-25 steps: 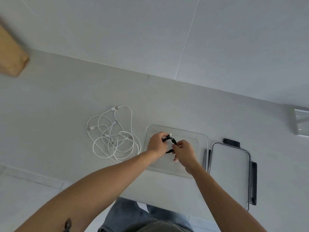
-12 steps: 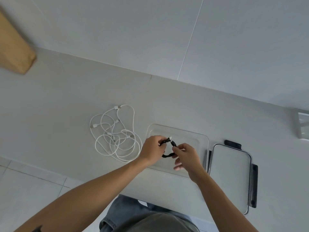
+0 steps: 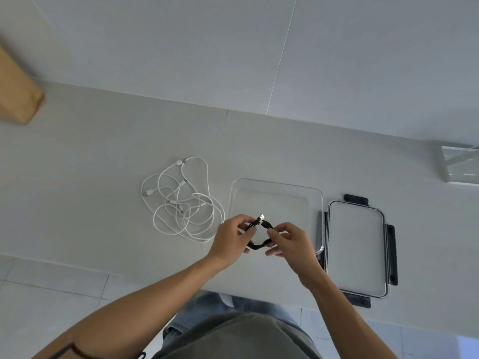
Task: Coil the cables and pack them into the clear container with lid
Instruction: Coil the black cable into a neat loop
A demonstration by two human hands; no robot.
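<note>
You are holding the black cable (image 3: 260, 232) as a small loop over the clear container (image 3: 276, 189), its plug now tipping up-right; earlier the loop sat flatter. Your left hand (image 3: 231, 238) and right hand (image 3: 290, 241) are both pinching it.

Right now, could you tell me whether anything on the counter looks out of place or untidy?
Only the white cables, lying in a loose tangle left of the clear container. Both hands hold the coiled black cable; the lid lies flat beside the container.
</note>
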